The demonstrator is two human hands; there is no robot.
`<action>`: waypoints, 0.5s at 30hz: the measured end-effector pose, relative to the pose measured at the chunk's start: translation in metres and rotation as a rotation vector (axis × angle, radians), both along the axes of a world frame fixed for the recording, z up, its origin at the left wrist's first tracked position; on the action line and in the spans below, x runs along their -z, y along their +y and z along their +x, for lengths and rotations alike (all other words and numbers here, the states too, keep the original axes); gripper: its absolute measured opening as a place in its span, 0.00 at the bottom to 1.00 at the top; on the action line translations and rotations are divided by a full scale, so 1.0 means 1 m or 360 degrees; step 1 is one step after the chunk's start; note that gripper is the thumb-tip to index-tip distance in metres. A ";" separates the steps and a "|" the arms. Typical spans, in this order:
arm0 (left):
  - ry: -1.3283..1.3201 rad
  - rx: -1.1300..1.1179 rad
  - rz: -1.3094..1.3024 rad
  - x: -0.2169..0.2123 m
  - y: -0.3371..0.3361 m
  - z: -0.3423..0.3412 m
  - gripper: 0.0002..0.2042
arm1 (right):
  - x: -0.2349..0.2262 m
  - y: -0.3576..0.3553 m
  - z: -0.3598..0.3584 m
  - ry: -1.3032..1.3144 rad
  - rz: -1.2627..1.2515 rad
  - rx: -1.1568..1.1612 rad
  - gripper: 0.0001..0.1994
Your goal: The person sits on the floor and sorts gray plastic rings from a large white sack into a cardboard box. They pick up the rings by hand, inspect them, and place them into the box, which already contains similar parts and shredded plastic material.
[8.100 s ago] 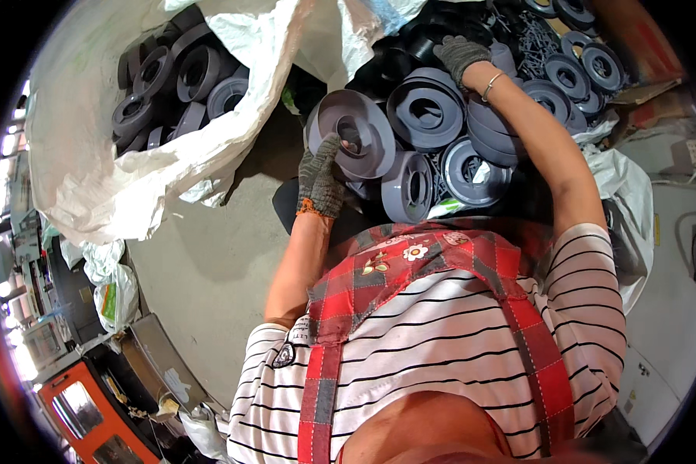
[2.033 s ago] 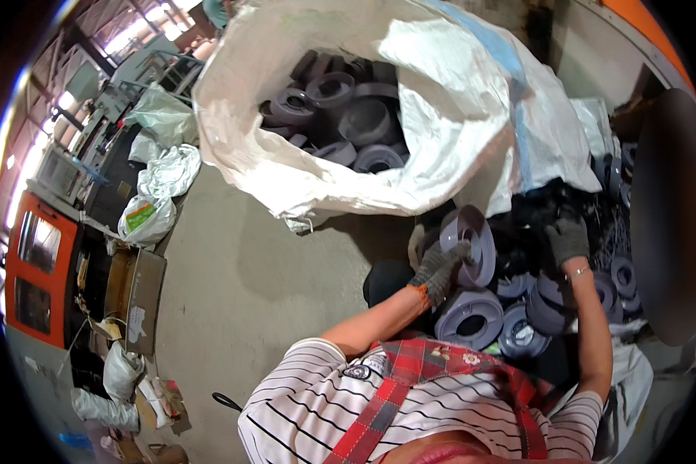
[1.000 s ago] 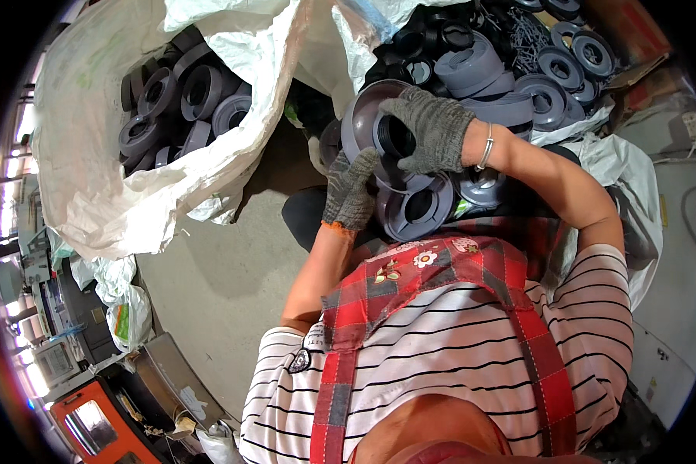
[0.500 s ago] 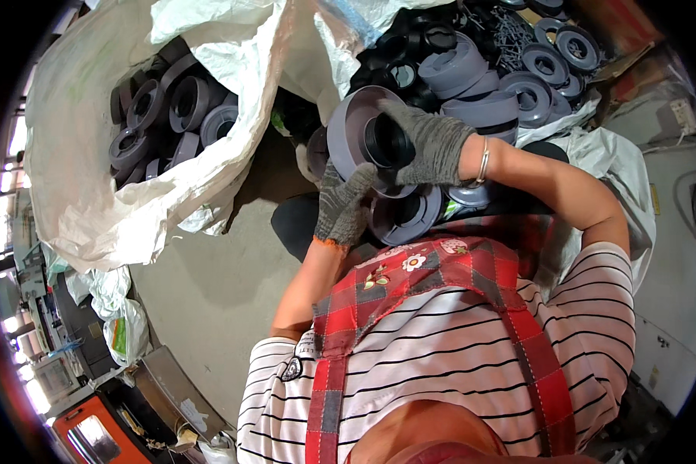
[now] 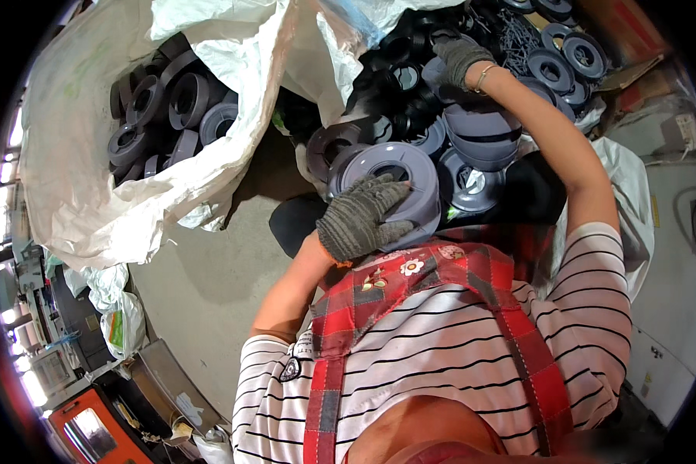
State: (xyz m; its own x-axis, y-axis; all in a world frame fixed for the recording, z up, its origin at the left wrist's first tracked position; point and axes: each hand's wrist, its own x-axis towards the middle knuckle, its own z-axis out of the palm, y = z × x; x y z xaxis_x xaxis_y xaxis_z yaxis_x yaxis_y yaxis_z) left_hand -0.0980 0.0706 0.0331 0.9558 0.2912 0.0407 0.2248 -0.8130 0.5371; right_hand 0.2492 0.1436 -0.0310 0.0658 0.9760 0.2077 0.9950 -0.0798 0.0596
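My left hand [image 5: 363,220], in a grey knit glove with an orange cuff, lies over a grey plastic round housing [image 5: 421,174] with a central opening. Its fingers are stretched across the top and the thumb is spread apart. My right hand [image 5: 460,58], gloved alike, reaches far out to the heap of black ring-shaped parts [image 5: 398,42], above a stack of grey housings [image 5: 483,135]; its fingertips are partly hidden among the dark parts. Beside the left hand's housing sits another grey round part [image 5: 472,182].
On the left, a big white woven sack [image 5: 77,209] holds several grey rings [image 5: 185,100]. Loose screws [image 5: 506,42] and flat grey rings [image 5: 551,69] lie at the far right, by a cardboard box [image 5: 630,39]. An orange-framed object [image 5: 93,433] stands at lower left.
My right hand has left the black ring and housing and moved away to the far heap. The housing near my left hand now sits lower, flat side up, with that hand on top.
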 end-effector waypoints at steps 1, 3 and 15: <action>0.0122 -0.0108 -0.0026 -0.004 0.005 -0.003 0.31 | -0.012 0.004 -0.009 -0.0068 -0.0336 -0.0020 0.30; 0.0389 -0.0257 0.0075 -0.013 0.019 -0.009 0.31 | -0.050 0.000 -0.033 -0.0213 -0.1013 -0.0040 0.29; -0.0691 -0.0450 -0.0348 -0.007 0.092 0.060 0.36 | -0.103 -0.034 -0.053 0.0804 -0.0590 -0.0743 0.29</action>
